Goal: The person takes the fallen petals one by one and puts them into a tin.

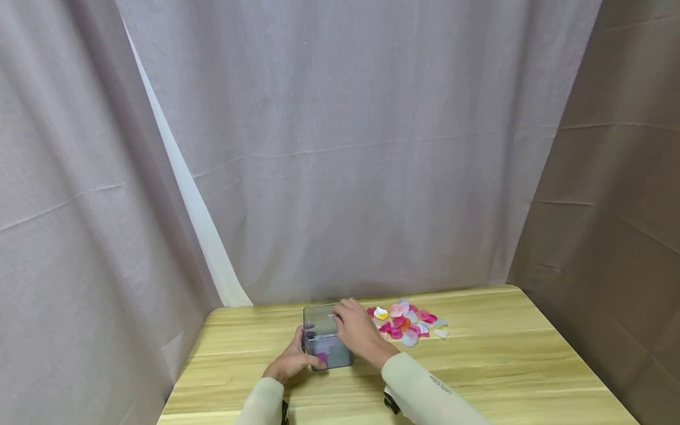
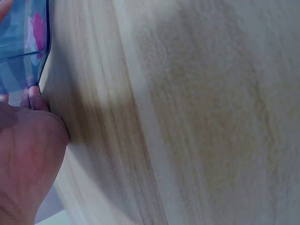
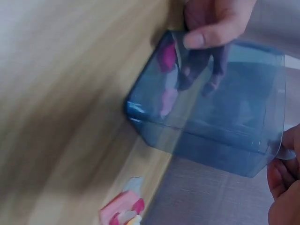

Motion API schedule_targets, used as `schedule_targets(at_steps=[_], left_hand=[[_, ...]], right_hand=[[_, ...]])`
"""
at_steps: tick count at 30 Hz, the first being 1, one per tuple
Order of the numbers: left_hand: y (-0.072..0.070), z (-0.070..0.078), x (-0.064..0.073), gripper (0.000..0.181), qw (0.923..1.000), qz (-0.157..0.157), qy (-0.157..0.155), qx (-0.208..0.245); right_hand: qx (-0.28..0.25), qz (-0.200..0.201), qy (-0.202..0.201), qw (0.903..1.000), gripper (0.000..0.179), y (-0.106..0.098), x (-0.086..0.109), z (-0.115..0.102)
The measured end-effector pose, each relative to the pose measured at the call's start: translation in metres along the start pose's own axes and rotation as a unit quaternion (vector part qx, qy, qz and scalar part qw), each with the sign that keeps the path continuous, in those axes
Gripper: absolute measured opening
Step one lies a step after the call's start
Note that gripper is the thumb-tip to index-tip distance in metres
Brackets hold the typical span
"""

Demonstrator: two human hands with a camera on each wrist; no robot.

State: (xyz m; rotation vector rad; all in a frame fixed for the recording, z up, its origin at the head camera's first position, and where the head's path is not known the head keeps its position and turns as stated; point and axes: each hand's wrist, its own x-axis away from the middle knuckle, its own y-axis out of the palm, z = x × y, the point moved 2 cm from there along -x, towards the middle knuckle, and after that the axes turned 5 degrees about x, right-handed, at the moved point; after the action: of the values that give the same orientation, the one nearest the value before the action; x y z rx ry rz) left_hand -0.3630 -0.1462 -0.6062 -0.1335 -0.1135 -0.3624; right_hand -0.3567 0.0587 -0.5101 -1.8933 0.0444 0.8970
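Note:
A clear bluish plastic box [image 1: 336,352] stands on the table, with a few petals [image 3: 167,57] in magenta and pale pink lying low inside it. My left hand [image 1: 294,358] grips the box from its left side, thumb across the near wall and fingers round the side. In the left wrist view, the left hand [image 2: 28,150] is partly cut off by the frame. Over the box's right rim, my right hand [image 1: 360,332] pinches a pale petal [image 3: 286,153] between thumb and fingers. Part of that petal is hidden by the fingers.
To the right of the box lies a loose pile of petals [image 1: 409,337] in pink, red, white, yellow and orange. The wooden table [image 1: 504,354] ends at grey curtains [image 1: 372,177] behind and on the left, with a brown one [image 1: 611,236] on the right.

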Motion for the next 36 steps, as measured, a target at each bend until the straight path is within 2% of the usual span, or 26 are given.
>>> schedule_targets(at_steps=[4, 7, 11, 14, 23, 28, 36], left_hand=[[0.001, 0.002, 0.002, 0.109, 1.0000, 0.001, -0.001, -0.002], [0.000, 0.003, 0.002, 0.108, 1.0000, 0.006, -0.004, -0.002], [-0.002, 0.002, 0.001, 0.109, 1.0000, 0.006, -0.005, -0.004], [0.000, 0.003, 0.001, 0.111, 1.0000, 0.002, -0.004, -0.006], [0.002, 0.003, 0.002, 0.112, 0.9998, 0.010, -0.007, -0.012], [-0.001, 0.004, 0.001, 0.112, 0.9998, 0.013, -0.005, -0.011], [0.001, 0.004, 0.000, 0.110, 0.9998, 0.016, -0.002, -0.012]], right_hand=[[-0.007, -0.047, 0.010, 0.9988, 0.009, 0.011, -0.023, -0.004], [-0.040, -0.085, 0.028, 0.9952, 0.012, 0.020, -0.034, -0.008], [-0.066, -0.126, 0.068, 0.9874, 0.017, 0.030, -0.039, -0.011], [-0.060, -0.145, 0.089, 0.9837, 0.019, 0.034, -0.038, -0.010], [-0.020, -0.178, 0.085, 0.9801, 0.030, 0.036, -0.037, -0.011], [-0.016, -0.178, 0.077, 0.9808, 0.029, 0.038, -0.038, -0.010], [-0.012, -0.185, 0.086, 0.9789, 0.029, 0.039, -0.035, -0.010]])
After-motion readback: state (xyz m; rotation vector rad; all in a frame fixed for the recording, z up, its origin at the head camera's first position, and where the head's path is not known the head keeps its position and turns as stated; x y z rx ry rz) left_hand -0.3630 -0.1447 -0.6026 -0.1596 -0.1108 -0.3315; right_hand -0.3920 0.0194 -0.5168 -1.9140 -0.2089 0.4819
